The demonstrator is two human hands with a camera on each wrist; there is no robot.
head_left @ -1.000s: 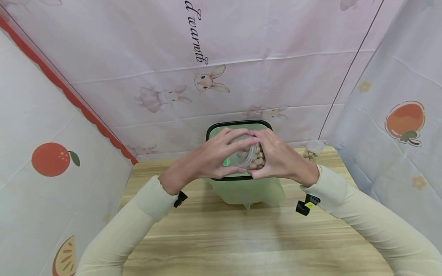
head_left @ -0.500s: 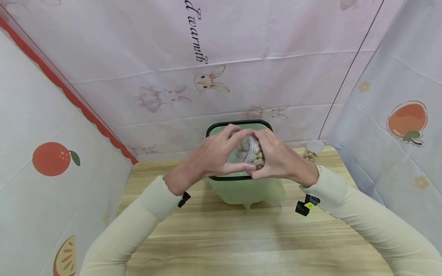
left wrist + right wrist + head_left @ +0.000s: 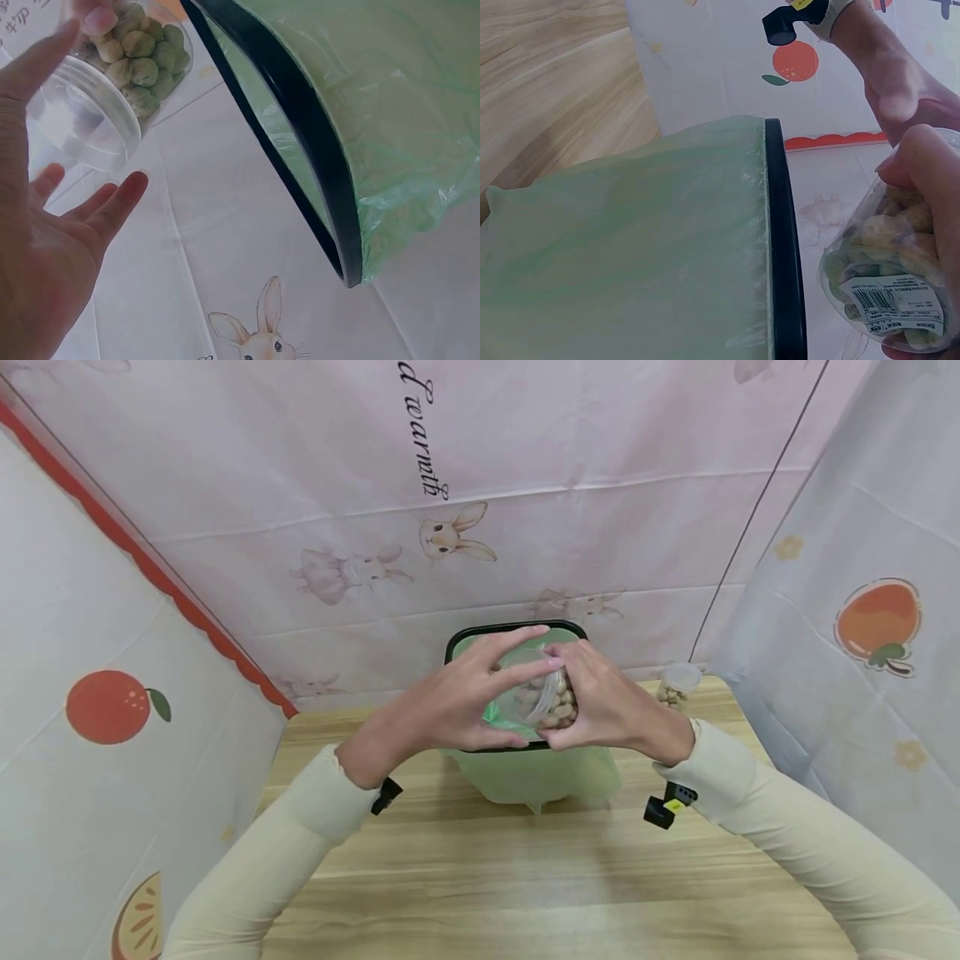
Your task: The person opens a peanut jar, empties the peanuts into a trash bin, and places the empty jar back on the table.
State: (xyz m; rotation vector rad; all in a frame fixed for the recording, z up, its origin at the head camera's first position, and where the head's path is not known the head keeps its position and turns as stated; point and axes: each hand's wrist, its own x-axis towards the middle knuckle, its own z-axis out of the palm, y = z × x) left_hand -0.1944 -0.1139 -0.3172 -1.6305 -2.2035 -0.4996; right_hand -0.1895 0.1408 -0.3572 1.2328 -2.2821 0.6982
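Observation:
My right hand (image 3: 606, 703) grips a clear jar of pale, nut-like pieces (image 3: 559, 706), tilted on its side above the lined bin. The clear lid end (image 3: 112, 124) faces my left hand (image 3: 461, 700). In the left wrist view, the fingers of that left hand (image 3: 56, 251) are spread around the lid with a visible gap. From the right wrist, a barcode label (image 3: 896, 304) shows on the jar's base, with the right thumb (image 3: 922, 154) along its side. Whether the lid is loose, I cannot tell.
The bin's black rim (image 3: 517, 627) and green liner (image 3: 525, 777) stand at the back middle of the wooden table (image 3: 540, 877). A second clear jar (image 3: 678, 681) stands at the back right corner. Printed cloth (image 3: 570, 527) hangs behind and at both sides.
My left hand closed in on the lid end, then drew back leftward with its fingers and thumb spread apart. The right hand and the jar have hardly moved.

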